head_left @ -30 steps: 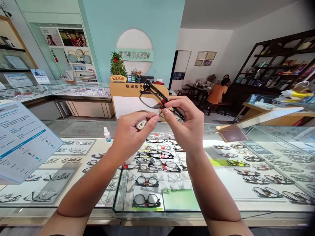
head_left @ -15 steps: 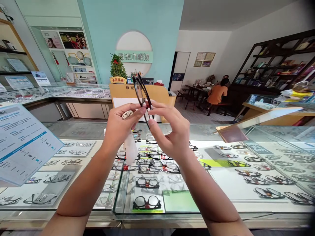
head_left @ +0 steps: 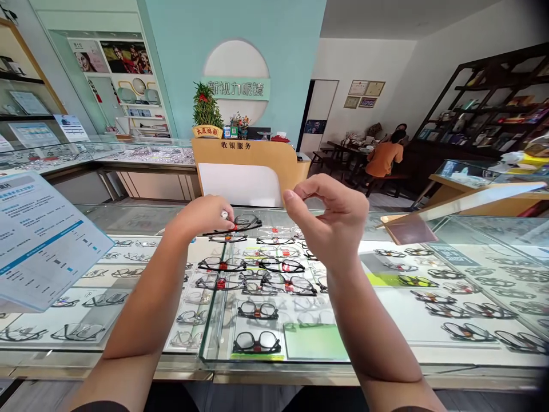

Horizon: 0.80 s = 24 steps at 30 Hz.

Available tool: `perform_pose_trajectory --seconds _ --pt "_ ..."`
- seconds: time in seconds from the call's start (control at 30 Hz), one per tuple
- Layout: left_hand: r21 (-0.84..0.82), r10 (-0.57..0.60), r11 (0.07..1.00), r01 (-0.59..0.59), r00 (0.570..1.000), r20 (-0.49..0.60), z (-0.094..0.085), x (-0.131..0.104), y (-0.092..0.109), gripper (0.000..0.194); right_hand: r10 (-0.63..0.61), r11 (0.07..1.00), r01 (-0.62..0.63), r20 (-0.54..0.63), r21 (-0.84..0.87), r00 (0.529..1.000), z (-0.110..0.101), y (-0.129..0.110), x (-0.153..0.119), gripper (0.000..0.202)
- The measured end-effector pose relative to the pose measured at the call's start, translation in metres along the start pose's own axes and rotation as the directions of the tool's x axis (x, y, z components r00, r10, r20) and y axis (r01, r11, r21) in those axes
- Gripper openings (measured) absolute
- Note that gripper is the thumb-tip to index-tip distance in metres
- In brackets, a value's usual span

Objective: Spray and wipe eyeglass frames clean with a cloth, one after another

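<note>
My left hand (head_left: 206, 216) is over the far part of the glass counter, its fingers closed on a dark-framed pair of glasses (head_left: 247, 221) with a red spot at the bridge. A bit of white cloth (head_left: 224, 214) shows between those fingers. Raised to the right, my right hand (head_left: 332, 214) has its thumb and index finger curved towards each other with a gap between the tips, and nothing shows in it. Nearer to me, rows of glasses rest on the counter top, among them a black pair (head_left: 283, 264).
A printed sheet (head_left: 47, 246) stands at the left. Under the glass lie more frames and a green panel (head_left: 315, 341). A tilted mirror (head_left: 409, 232) stands at the right. Farther back are a wooden desk (head_left: 291, 166) and a seated person in orange (head_left: 383, 158).
My left hand has moved down and left with the glasses, from in front of my chest to the counter. My right hand has let go of them and moved right.
</note>
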<state>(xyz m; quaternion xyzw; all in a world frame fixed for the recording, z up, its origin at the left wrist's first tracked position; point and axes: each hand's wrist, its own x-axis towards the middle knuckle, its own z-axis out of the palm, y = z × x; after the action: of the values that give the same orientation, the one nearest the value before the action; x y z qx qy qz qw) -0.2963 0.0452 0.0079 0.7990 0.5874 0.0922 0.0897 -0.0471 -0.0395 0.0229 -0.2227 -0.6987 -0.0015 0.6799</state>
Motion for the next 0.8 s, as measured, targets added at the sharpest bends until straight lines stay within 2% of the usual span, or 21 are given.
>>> perform_pose_trajectory --seconds 0.03,0.1,0.3,0.63,0.8 --pt "0.072 -0.047 0.997 0.039 0.993 0.110 0.006 0.009 -0.005 0.018 0.013 1.000 -0.013 0.016 0.001 1.000 0.000 -0.001 0.000 0.028" --pt "0.115 -0.090 0.991 0.067 0.974 0.208 0.019 0.027 -0.012 0.017 0.038 0.999 -0.038 0.052 0.004 0.998 0.000 -0.002 0.000 0.028" --pt "0.165 -0.120 0.984 0.062 0.921 0.369 0.049 0.054 -0.019 0.015 0.104 0.995 -0.104 0.125 -0.007 0.987 -0.004 -0.002 0.000 0.027" --pt "0.256 -0.175 0.965 0.062 0.876 0.449 0.078 0.071 -0.019 0.025 0.079 0.997 -0.076 0.156 -0.024 0.985 -0.005 -0.003 0.001 0.025" --pt "0.267 -0.181 0.962 0.060 0.872 0.456 0.086 0.076 -0.022 0.026 0.069 0.997 -0.064 0.166 -0.033 0.984 -0.006 -0.003 0.001 0.024"
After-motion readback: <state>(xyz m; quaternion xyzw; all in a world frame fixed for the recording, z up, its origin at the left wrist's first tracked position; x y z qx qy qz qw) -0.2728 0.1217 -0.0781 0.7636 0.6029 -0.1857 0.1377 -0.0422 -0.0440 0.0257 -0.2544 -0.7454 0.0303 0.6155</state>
